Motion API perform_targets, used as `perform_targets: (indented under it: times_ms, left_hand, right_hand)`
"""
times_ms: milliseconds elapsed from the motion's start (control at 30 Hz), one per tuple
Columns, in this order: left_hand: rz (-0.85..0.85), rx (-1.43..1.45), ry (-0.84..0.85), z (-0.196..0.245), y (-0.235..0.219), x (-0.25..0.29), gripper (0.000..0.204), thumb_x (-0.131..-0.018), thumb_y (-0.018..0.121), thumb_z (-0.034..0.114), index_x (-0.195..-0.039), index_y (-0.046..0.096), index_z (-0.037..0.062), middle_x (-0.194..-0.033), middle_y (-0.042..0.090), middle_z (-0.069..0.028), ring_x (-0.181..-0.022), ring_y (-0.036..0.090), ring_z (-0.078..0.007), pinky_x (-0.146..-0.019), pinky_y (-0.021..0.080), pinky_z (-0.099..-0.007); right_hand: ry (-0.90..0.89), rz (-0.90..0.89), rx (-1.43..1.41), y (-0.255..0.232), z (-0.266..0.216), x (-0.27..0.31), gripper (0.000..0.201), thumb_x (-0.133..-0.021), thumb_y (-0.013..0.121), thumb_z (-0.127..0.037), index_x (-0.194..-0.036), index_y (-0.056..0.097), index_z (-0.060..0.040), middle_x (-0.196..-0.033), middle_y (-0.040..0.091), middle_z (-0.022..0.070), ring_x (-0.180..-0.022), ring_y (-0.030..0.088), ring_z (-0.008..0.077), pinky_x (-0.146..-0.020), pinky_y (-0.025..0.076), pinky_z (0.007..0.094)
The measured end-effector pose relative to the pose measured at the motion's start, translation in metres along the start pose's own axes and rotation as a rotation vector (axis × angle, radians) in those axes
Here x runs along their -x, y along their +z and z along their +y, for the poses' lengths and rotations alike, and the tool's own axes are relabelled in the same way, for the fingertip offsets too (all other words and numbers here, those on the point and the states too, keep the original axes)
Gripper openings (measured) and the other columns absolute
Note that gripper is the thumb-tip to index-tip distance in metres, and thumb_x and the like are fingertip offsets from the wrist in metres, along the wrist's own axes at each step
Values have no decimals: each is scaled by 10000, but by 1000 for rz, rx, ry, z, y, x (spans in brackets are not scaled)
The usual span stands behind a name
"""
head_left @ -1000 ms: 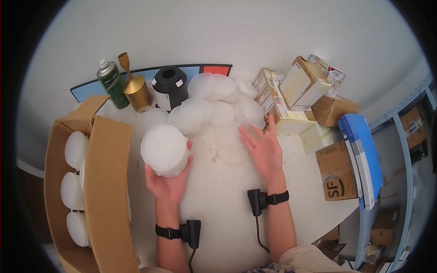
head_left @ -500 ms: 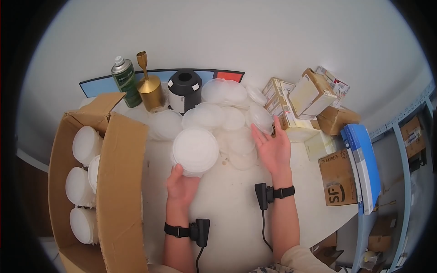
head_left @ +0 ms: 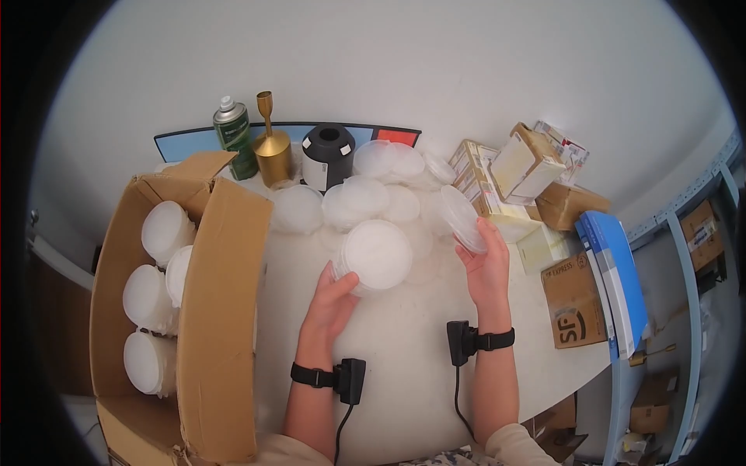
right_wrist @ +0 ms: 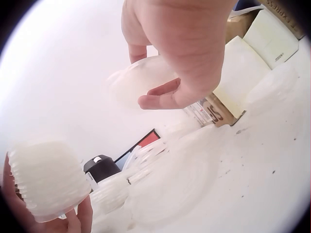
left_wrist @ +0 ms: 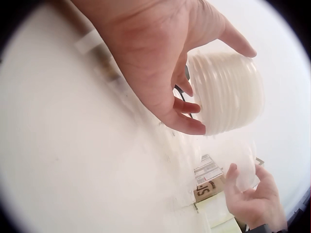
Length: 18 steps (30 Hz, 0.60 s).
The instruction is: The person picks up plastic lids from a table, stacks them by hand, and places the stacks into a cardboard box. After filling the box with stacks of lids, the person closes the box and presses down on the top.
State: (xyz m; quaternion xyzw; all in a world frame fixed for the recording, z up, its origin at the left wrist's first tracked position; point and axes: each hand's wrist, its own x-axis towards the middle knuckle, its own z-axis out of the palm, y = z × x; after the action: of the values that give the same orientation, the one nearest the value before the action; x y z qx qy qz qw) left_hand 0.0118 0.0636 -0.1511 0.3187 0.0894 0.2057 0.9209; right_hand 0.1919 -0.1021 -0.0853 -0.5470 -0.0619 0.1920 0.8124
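My left hand (head_left: 329,304) grips a thick stack of round, translucent white plastic lids (head_left: 378,255) above the table. In the left wrist view, thumb and fingers span the ridged side of this stack (left_wrist: 228,92). To the right, my right hand (head_left: 491,268) holds a thinner batch of the same lids (head_left: 460,217), tilted on edge between thumb and fingers. Its fingertips press the rim of that batch (right_wrist: 141,80) in the right wrist view. Behind both hands lie loose, overlapping lids (head_left: 353,200) on the table.
An open cardboard box (head_left: 225,326) at the left holds several lid stacks (head_left: 149,362). At the back stand a spray can (head_left: 235,140), a gold candle holder (head_left: 273,155) and a black cylindrical object (head_left: 328,159). Small cartons (head_left: 528,165) and blue binders (head_left: 614,272) occupy the right.
My left hand has carried its lid stack rightward, away from the cardboard box. The right hand, open and bare before, has taken hold of a batch of lids from the pile.
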Motion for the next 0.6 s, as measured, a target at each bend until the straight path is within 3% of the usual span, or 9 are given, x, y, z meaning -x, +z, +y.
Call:
perform_targets:
  times_ms: [100, 167, 233, 400, 600]
  left_hand:
    - [-70, -77, -1, -2, 9, -3, 867, -798, 759, 313, -1481, 296, 48, -1434, 459, -87, -1333, 439, -244, -1100, 369, -410]
    - [-108, -61, -41, -6, 13, -3, 793, -859, 687, 157, -1517, 252, 85, -1402, 475, -104, -1312, 446, -226, -1076, 382, -377]
    - [-104, -40, -81, -8, 21, 0, 779, -873, 666, 151, -1525, 243, 109, -1405, 471, -104, -1314, 444, -224, -1060, 401, -375]
    - [-120, -33, -135, -14, 40, 4, 750, -909, 608, 136, -1545, 211, 162, -1411, 459, -108, -1327, 430, -223, -1022, 439, -380]
    - [-119, -127, -35, -28, 30, -3, 746, -888, 589, 85, -1537, 222, 91, -1471, 394, -98, -1351, 401, -227, -1042, 417, -363]
  right_hand:
    - [-79, -162, 45, -8, -17, 14, 186, -925, 631, -138, -1101, 588, -92, -1058, 638, 45, -966, 615, 135, -760, 506, 274]
    - [-71, -250, 90, -12, -27, 19, 208, -914, 640, -117, -1112, 584, -90, -1059, 637, 40, -956, 613, 124, -761, 504, 266]
    - [-62, -339, 129, -10, -32, 24, 232, -903, 650, -96, -1124, 579, -88, -1060, 635, 35, -946, 611, 113, -761, 501, 258]
    - [-66, -454, 284, 8, -33, 35, 428, -873, 651, -40, -1288, 548, -46, -1179, 608, 66, -1079, 570, 141, -917, 464, 281]
    - [-123, -566, 530, 12, -20, 28, 475, -862, 669, -74, -1318, 540, -33, -1246, 569, 84, -1159, 537, 185, -995, 422, 317]
